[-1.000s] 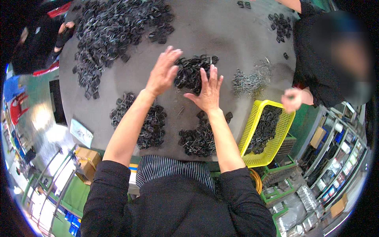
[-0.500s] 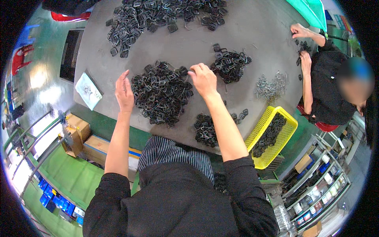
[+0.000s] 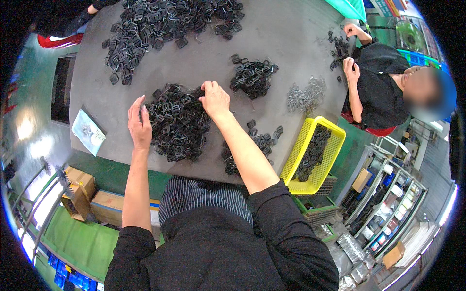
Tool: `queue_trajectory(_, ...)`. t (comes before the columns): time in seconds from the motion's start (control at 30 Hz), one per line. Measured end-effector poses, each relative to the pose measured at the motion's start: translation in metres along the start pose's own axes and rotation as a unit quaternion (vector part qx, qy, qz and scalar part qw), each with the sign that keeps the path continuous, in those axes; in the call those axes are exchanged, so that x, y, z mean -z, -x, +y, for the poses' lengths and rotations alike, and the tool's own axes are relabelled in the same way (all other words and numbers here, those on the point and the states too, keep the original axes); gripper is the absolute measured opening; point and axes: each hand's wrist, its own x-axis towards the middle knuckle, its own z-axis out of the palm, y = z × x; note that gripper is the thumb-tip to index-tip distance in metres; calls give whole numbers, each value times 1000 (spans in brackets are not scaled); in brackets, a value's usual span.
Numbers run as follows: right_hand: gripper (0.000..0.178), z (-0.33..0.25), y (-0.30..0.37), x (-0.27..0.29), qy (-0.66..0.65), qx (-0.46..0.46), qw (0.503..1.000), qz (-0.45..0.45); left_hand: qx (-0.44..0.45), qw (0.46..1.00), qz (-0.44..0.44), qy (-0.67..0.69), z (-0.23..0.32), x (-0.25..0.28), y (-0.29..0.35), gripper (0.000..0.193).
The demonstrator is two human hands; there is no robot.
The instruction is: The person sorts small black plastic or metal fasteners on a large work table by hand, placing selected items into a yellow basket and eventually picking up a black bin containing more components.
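A heap of black plastic buckles with thin metal wire pieces (image 3: 178,127) lies on the grey table in front of me. At its left edge my left hand (image 3: 139,123) is open, fingers stretched up and the thumb apart. My right hand (image 3: 216,101) is at the heap's upper right edge, fingers bent and thumb apart from the index finger. Its fingertips touch or nearly touch the buckles there; I see nothing plainly held. A smaller heap of buckles (image 3: 253,77) lies to the right, and another (image 3: 259,145) is partly hidden by my right forearm.
A large buckle pile (image 3: 160,29) covers the far table. Silvery wire pieces (image 3: 307,94) lie right, near a yellow basket (image 3: 335,157) holding black parts. A pale blue bag (image 3: 88,133) is at the left edge. A co-worker (image 3: 378,87) handles buckles at right; another person's hand (image 3: 92,8) shows far left.
My hands have come closer together around the heap, the right one moving in over its upper right edge. The whole view has shifted; the co-worker's head has turned.
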Motion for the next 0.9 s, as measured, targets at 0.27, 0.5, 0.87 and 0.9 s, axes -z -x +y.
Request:
queue_trajectory(0.27,22,5,3,-3,-42,-24,999,2,21,1000,5,-17,-13,16,3,29)
queue_trajectory(0.5,20,9,4,-8,-73,-15,997,33,11,999,15,-38,-34,24,8,28)
queue_trajectory(0.87,20,10,-1,-5,-80,-7,996,26,-69,986,-143,-57,-42,-9,-39,33)
queue_trajectory(0.9,21,10,-1,-8,-83,1,996,31,-90,981,-163,-60,-43,-15,-49,34)
